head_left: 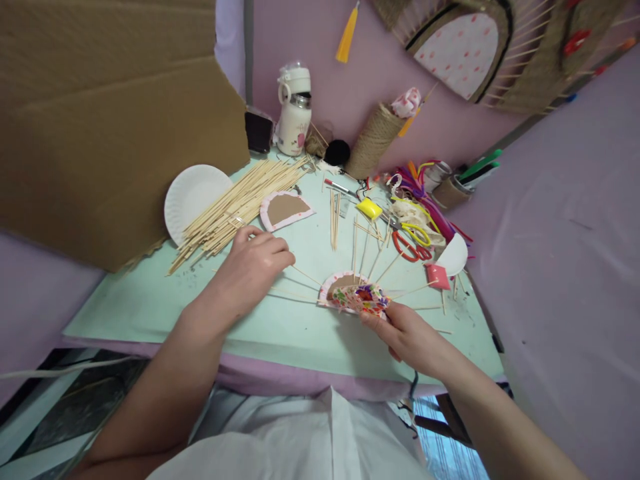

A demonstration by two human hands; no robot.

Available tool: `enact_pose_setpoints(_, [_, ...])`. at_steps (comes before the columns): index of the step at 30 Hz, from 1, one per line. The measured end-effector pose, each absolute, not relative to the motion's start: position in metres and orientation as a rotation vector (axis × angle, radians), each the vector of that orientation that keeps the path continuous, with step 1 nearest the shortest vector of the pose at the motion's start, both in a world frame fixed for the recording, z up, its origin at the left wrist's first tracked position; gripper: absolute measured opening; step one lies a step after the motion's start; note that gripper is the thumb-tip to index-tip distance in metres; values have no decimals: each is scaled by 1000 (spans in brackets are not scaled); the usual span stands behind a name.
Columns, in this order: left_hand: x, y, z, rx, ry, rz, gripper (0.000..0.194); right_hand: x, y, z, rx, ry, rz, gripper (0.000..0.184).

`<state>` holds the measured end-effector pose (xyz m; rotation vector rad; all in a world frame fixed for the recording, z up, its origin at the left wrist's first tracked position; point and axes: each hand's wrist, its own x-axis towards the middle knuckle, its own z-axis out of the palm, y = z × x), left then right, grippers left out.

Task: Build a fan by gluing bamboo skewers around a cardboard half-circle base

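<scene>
Right hand (407,335) pinched floral piece (361,297) | left hand (260,262) curled, grip unclear | risk: bump could've skewed far-side sticks (355,250)

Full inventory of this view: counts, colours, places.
Table: 1, pale green, centre
Cardboard sheet: 1, brown, left
Paper plate: 1, white, left
Stick pile: uncounted, tan, overlapping plate
Half-round card: 1, brown, right of pile
Half-round fan: 1, brown and tan, front
Flowered piece: 1, multicoloured, on fan
Bottle: 1, white, back
Ball: 1, black, back
Twine-wrapped roll: 1, tan, back
Tassels: 2, yellow, back
Wall hanging: 1, tan, upper right
Cup: 1, brown, right
Scissors: apparently 2, red and yellow handles, right
Packets: 2, yellow and pink, right
Craft strands: uncounted, mixed colours, right
Plain half-round: 1, white, right
Left hand: 1, bare, near pile
Right hand: 1, bare, holding flowered piece
</scene>
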<state>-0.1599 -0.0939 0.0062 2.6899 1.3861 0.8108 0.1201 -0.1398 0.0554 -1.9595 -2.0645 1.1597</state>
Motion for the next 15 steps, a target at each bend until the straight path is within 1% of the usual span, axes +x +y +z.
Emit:
enact_pose_setpoints(5, [-159, -94, 6, 2699, 1376, 805, 21, 124, -143, 52, -1994, -1997, 1167, 42])
enact_pose_setpoints(9, [-159, -95, 7, 2689, 1354, 810, 22, 134, -151, 49, -1936, -1927, 1142, 44])
enact_pose_setpoints(15, [-157, -95, 11, 2685, 1273, 742, 27, 164, -171, 51, -1999, -1671, 1021, 50])
